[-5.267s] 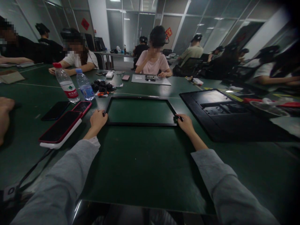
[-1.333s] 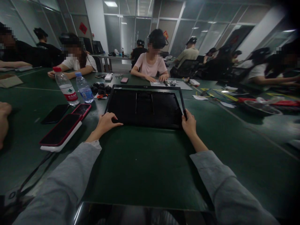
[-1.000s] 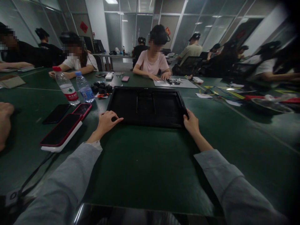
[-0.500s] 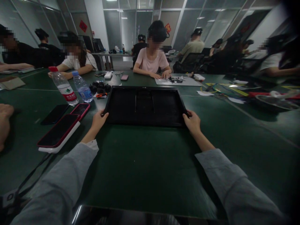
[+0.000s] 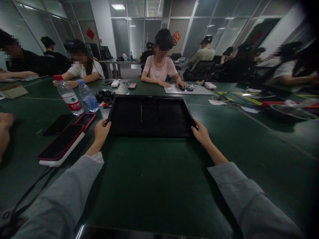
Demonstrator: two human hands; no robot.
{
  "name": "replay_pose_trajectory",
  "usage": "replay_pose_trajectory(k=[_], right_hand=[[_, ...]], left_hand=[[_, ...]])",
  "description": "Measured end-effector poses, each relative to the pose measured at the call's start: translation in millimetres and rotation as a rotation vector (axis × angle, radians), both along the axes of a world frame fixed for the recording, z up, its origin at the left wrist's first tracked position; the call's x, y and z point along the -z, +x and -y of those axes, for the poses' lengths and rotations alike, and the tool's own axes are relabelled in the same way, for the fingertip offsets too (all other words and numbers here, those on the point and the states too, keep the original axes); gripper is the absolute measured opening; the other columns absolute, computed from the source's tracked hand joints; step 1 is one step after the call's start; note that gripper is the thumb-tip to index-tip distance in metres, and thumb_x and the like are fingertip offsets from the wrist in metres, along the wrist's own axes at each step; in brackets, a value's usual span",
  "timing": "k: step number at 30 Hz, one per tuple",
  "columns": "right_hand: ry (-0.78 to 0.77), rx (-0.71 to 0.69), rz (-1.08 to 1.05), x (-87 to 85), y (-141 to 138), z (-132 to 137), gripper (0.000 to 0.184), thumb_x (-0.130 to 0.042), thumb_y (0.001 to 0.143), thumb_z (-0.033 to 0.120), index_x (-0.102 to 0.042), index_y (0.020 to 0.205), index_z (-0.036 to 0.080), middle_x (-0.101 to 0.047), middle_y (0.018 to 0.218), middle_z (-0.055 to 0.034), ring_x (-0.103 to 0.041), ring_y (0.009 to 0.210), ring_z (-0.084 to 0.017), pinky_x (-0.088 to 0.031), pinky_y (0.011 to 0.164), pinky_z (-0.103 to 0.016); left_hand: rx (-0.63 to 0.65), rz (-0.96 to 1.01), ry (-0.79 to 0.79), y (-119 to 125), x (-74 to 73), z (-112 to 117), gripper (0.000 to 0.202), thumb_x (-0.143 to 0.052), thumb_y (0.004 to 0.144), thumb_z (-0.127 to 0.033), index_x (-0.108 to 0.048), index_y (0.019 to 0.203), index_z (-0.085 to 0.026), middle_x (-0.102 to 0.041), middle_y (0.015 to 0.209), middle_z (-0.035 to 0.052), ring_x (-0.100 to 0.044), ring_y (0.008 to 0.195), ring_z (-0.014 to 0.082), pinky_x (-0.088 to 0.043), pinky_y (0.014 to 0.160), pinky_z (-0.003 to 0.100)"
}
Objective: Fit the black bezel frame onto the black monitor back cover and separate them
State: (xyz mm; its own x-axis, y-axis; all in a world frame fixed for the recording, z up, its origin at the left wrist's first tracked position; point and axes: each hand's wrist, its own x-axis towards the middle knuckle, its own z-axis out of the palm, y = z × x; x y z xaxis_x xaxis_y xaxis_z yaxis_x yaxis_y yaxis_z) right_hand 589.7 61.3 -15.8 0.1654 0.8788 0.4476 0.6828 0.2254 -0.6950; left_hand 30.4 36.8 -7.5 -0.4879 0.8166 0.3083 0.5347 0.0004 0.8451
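Observation:
A black monitor back panel with its thin bezel frame lies flat on the green table straight ahead of me. My left hand grips its near left corner, fingers curled on the edge. My right hand grips the near right corner the same way. Both my sleeves are grey.
Phones lie stacked at my left, with two water bottles behind them. Another person's hand rests at the far left edge. Small black parts sit beyond the panel. Several people sit around the table; cables and tools lie at right.
Five seconds ago I held an empty bezel frame and the black panel lay to the right. Now the panel lies under the frame, and my left hand moved from its surface to its corner.

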Motion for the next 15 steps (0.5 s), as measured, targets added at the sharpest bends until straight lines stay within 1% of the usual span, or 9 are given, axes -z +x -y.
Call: replay_pose_trajectory(k=[3, 5, 8, 11, 15], right_hand=[[0.0, 0.024, 0.023, 0.9, -0.3, -0.7, 0.063, -0.055, 0.086, 0.033, -0.065, 0.145, 0.016, -0.067, 0.147, -0.016, -0.06, 0.141, -0.035, -0.039, 0.126, -0.058], [0.006, 0.049, 0.032, 2.4, 0.2, -1.0, 0.064, -0.054, 0.087, 0.033, -0.064, 0.147, 0.014, -0.066, 0.148, -0.0168, -0.059, 0.142, -0.035, -0.038, 0.126, -0.058], [0.01, 0.065, 0.025, 4.0, 0.8, -0.3, 0.064, -0.054, 0.087, 0.034, -0.063, 0.148, 0.015, -0.068, 0.146, -0.0155, -0.063, 0.138, -0.035, -0.043, 0.124, -0.057], [0.007, 0.074, 0.026, 2.9, 0.0, 1.4, 0.062, -0.055, 0.088, 0.037, -0.064, 0.146, 0.017, -0.071, 0.141, -0.0147, -0.066, 0.132, -0.034, -0.048, 0.12, -0.056], [-0.009, 0.085, 0.036, -0.3, -1.4, 3.1, 0.062, -0.057, 0.087, 0.038, -0.066, 0.145, 0.018, -0.072, 0.139, -0.0151, -0.066, 0.132, -0.036, -0.05, 0.118, -0.059]], left_hand=[[-0.008, -0.021, -0.011, 1.3, -1.1, 2.2, 0.041, -0.072, 0.09, -0.033, -0.074, 0.127, -0.014, -0.078, 0.124, 0.0167, -0.075, 0.114, 0.0293, -0.058, 0.103, 0.042], [-0.01, -0.062, -0.037, 2.3, -1.7, 3.3, 0.04, -0.072, 0.09, -0.035, -0.074, 0.125, -0.014, -0.078, 0.124, 0.0169, -0.076, 0.112, 0.0291, -0.057, 0.103, 0.042], [-0.008, -0.11, -0.058, 2.8, -1.9, 4.3, 0.04, -0.072, 0.091, -0.037, -0.074, 0.124, -0.015, -0.078, 0.123, 0.0166, -0.076, 0.111, 0.0289, -0.057, 0.103, 0.042], [0.005, -0.107, -0.063, 2.9, -2.3, 5.2, 0.041, -0.07, 0.093, -0.039, -0.073, 0.126, -0.015, -0.078, 0.125, 0.0168, -0.075, 0.112, 0.0286, -0.056, 0.104, 0.042], [0.035, -0.141, -0.082, 6.1, -5.9, 8.0, 0.043, -0.067, 0.096, -0.038, -0.071, 0.131, -0.014, -0.076, 0.129, 0.0187, -0.074, 0.117, 0.0303, -0.054, 0.107, 0.044]])
